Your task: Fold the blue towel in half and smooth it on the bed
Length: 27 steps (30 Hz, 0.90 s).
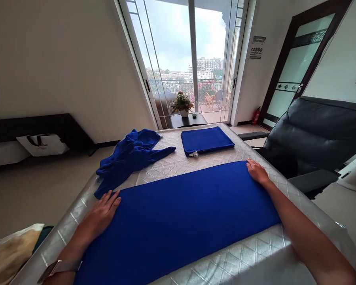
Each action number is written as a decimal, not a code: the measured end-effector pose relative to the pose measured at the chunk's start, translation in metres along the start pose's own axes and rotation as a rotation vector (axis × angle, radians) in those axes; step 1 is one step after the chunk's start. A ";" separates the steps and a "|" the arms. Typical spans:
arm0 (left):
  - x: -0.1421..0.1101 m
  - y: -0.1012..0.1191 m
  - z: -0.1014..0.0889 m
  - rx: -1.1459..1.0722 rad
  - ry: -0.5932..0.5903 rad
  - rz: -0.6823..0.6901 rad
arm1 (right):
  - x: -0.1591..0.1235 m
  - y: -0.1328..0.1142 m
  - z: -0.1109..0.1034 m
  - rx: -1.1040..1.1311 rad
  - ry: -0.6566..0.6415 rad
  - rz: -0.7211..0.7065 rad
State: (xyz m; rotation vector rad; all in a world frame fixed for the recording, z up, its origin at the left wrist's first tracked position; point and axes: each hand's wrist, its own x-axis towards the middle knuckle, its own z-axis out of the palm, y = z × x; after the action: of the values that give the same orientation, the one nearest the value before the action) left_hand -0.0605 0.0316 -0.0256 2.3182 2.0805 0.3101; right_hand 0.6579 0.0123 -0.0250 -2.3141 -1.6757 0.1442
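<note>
From the head view, here we are: a broad, flat rectangle of royal-blue cloth (178,217) stretches across the centre and lower left of the frame, spread over a silver-grey, diamond-quilted padded surface (163,168). The left hand (102,213), lower left, lies palm down on the cloth's far left corner, fingers extended and slightly apart. Over to the right of centre, the right hand (256,172) is at the far right corner, its fingers bent over the edge; the thumb is hidden, so I can't tell whether they pinch it.

Just beyond the left hand, a crumpled royal-blue cloth (133,152) sits in a loose heap, one pointed end reaching right. Beyond the far edge, upper centre, a neatly folded royal-blue rectangle of cloth (207,140) shows a small white label (193,154) on its near edge. A black padded armchair (320,134) stands at the right of the frame.
</note>
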 end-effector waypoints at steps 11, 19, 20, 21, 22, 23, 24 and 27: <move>-0.003 0.006 -0.001 -0.023 0.019 0.025 | 0.002 -0.013 -0.023 -0.088 -0.010 0.036; -0.004 0.005 -0.003 -0.084 0.024 -0.020 | 0.031 -0.026 -0.053 -0.182 -0.099 0.105; -0.004 0.004 -0.003 -0.093 0.031 -0.030 | 0.034 -0.027 -0.056 -0.187 -0.108 0.109; -0.005 0.004 -0.003 -0.103 0.034 -0.040 | 0.036 -0.027 -0.058 -0.189 -0.118 0.111; -0.005 0.004 -0.004 -0.114 0.036 -0.048 | 0.038 -0.027 -0.060 -0.190 -0.128 0.110; -0.005 0.004 -0.004 -0.124 0.038 -0.054 | 0.040 -0.026 -0.063 -0.189 -0.137 0.108; -0.005 0.004 -0.005 -0.131 0.044 -0.057 | 0.042 -0.025 -0.065 -0.188 -0.148 0.106; -0.004 0.008 -0.008 -0.143 0.069 -0.071 | 0.047 -0.022 -0.070 -0.184 -0.177 0.097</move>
State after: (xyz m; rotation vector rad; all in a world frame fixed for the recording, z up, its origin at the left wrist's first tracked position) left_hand -0.0541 0.0253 -0.0170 2.1782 2.0887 0.5264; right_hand 0.6701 0.0516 0.0518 -2.5885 -1.7241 0.2291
